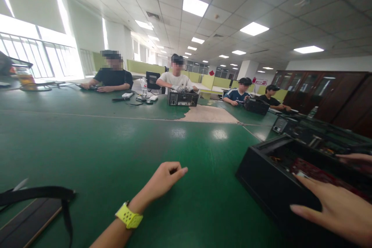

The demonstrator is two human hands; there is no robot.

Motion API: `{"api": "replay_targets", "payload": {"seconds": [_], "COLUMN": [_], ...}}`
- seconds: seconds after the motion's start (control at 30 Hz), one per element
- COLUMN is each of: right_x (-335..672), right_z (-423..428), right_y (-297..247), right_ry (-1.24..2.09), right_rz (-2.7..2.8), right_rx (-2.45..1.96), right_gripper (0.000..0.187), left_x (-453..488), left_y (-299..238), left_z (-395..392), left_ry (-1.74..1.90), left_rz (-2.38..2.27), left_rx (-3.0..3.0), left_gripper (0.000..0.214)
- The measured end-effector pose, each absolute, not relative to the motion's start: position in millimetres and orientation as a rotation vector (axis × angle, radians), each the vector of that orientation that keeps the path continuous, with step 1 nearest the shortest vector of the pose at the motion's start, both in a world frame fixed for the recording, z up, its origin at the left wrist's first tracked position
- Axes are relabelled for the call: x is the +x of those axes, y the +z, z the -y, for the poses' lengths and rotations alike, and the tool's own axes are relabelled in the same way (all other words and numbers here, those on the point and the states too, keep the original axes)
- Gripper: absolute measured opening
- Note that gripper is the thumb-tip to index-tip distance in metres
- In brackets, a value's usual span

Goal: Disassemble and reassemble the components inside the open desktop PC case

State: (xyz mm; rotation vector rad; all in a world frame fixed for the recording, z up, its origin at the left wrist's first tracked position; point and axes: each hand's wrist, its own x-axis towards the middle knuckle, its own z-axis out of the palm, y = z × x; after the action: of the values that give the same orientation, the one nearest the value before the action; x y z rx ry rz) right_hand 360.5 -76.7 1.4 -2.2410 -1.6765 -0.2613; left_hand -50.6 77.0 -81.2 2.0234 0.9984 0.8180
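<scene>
My left hand (167, 178), with a yellow watch strap (129, 216) on its wrist, rests near the green tabletop. Its fingers are curled into a loose fist and nothing shows in them. At the right, an open black computer case (270, 178) lies with its inside exposed, and a red circuit board (316, 172) is visible in it. My right hand (334, 205) is on the case's near wall, fingers over the rim and thumb against the outside. Beyond it, another hand (354, 157), apparently a co-worker's, reaches in from the right edge.
Across the green table (122, 143), a person in white (176, 79) handles a computer case (182, 99). Other people sit on both sides. A black strap (37, 192) lies at lower left. A bare patch (210, 114) marks the tabletop. More computer hardware (305, 128) stands at right.
</scene>
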Motion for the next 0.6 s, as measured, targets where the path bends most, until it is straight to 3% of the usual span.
{"api": "replay_targets", "payload": {"seconds": [0.17,0.23,0.37,0.47,0.53,0.6], "right_x": [324,310,261,219,199,185], "right_z": [33,31,37,18,-10,-39], "right_y": [27,35,39,30,20,6], "right_ry": [0.232,0.459,0.766,1.163,1.168,0.851], "right_rz": [2.018,1.97,1.925,1.849,2.049,2.467], "right_rx": [-2.378,-2.358,-1.979,-1.699,-1.65,-1.643], "right_gripper": [0.081,0.077,0.06,0.063,0.06,0.047], "left_x": [-66,-74,-59,-15,17,42], "left_y": [-34,-24,14,60,81,86], "left_z": [-55,-51,-63,-76,-79,-78], "left_ry": [0.936,0.926,0.926,0.956,0.843,0.452], "left_rz": [-0.924,-0.922,-0.879,-0.823,-0.885,-1.043], "left_rx": [2.03,2.039,2.144,2.409,2.672,2.896], "left_gripper": [0.042,0.042,0.041,0.038,0.032,0.023]}}
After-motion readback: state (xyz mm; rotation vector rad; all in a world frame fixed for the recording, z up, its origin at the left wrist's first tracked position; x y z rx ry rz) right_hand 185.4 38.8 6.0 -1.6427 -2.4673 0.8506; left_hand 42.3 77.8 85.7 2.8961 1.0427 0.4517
